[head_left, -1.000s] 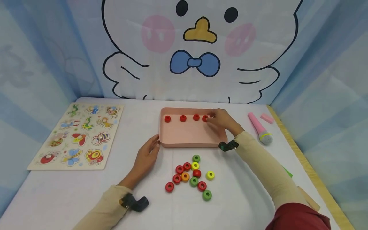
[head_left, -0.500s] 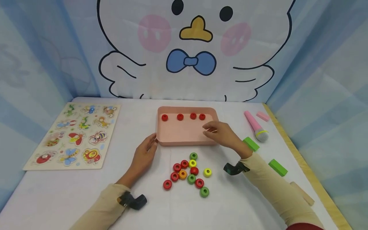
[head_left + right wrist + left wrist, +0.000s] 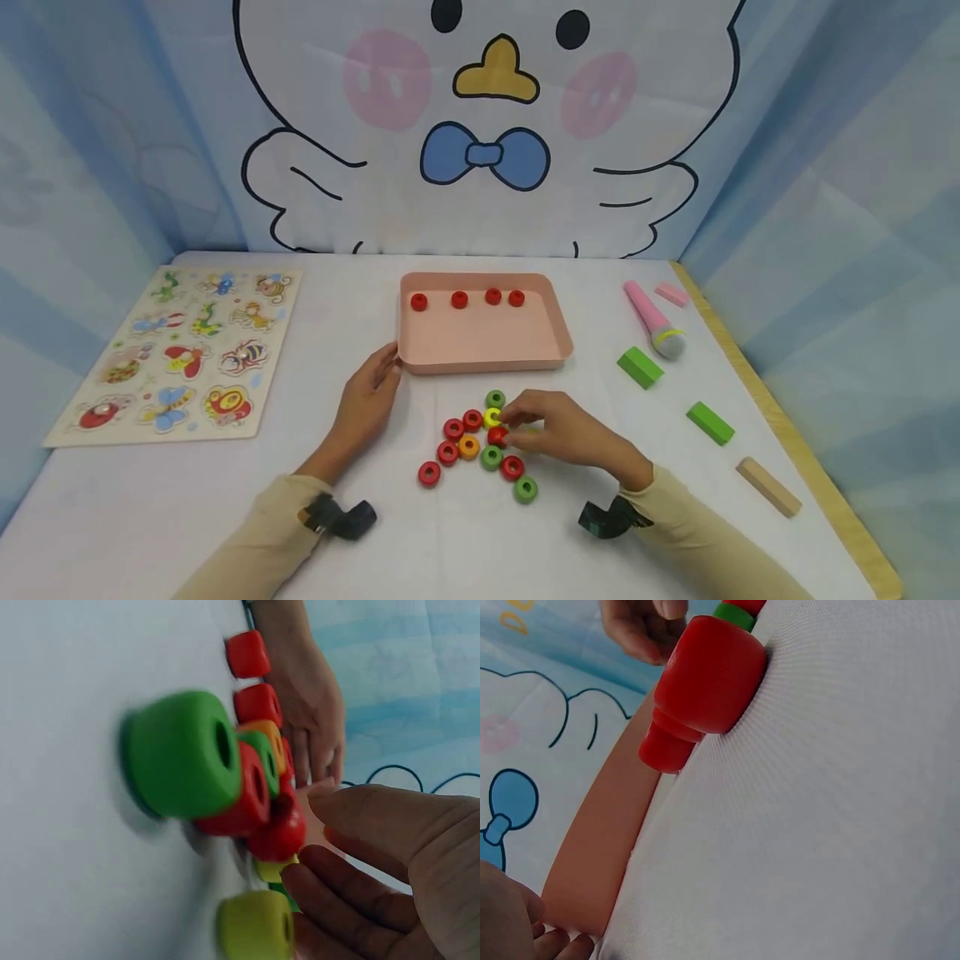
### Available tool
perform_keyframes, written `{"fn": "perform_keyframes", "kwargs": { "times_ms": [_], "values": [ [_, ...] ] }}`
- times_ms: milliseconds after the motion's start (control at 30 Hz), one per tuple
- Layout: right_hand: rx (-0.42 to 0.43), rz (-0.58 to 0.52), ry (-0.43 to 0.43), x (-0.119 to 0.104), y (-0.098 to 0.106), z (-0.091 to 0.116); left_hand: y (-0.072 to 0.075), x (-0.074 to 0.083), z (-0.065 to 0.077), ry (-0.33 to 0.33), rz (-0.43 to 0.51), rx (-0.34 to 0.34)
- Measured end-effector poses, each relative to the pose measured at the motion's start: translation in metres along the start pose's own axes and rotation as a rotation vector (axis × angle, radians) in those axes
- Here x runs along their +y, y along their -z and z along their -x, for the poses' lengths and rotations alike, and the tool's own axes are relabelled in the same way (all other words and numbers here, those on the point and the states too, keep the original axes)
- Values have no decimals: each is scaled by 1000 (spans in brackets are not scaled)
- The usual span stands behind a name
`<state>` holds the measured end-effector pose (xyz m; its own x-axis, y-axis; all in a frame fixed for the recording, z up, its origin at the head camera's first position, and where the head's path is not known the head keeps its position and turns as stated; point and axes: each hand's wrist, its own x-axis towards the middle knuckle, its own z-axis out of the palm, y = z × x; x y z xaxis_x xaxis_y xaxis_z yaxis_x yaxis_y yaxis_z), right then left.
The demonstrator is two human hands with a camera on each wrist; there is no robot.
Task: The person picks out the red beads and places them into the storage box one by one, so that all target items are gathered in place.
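Observation:
My right hand [image 3: 562, 429] reaches over a cluster of loose wooden beads, thumb and fingers apart. Its fingertips are right at a red bead [image 3: 497, 437] lying on its side; a yellow bead [image 3: 492, 417] is close by. The right wrist view shows the red bead [image 3: 279, 829] just beyond the thumb and fingers. My left hand [image 3: 366, 404] rests with its fingers against the left front corner of a pink tray [image 3: 480, 365]. Inside, a row of red beads [image 3: 459, 300] runs along the back. One yellow bead [image 3: 256, 926] is mostly hidden by the right hand in the head view.
A wooden insect puzzle board [image 3: 172, 354] lies at the left. Toward the right are a pink toy microphone [image 3: 652, 321], a pink block [image 3: 672, 293], green blocks [image 3: 640, 367] and a plain wooden block [image 3: 768, 487], near the table's wooden edge [image 3: 780, 417].
My right hand has released the rightmost red bead in the tray and come back toward me to the loose beads. My left hand has stayed at the tray's corner.

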<state>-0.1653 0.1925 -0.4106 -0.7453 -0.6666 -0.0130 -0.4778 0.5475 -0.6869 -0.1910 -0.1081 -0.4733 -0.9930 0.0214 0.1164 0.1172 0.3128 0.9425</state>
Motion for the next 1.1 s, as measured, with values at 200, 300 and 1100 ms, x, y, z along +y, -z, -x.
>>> {"fn": "perform_keyframes", "kwargs": {
  "times_ms": [200,300,1100],
  "values": [
    [21,9,-6,-1,-12,3,4,-1,2,-10,-1,-3],
    [10,10,-9,-2,-17,0,8,-4,6,6,-13,-3],
    [-30,130,-62,-13,-11,4,2,8,4,37,-54,-52]
  ]
}}
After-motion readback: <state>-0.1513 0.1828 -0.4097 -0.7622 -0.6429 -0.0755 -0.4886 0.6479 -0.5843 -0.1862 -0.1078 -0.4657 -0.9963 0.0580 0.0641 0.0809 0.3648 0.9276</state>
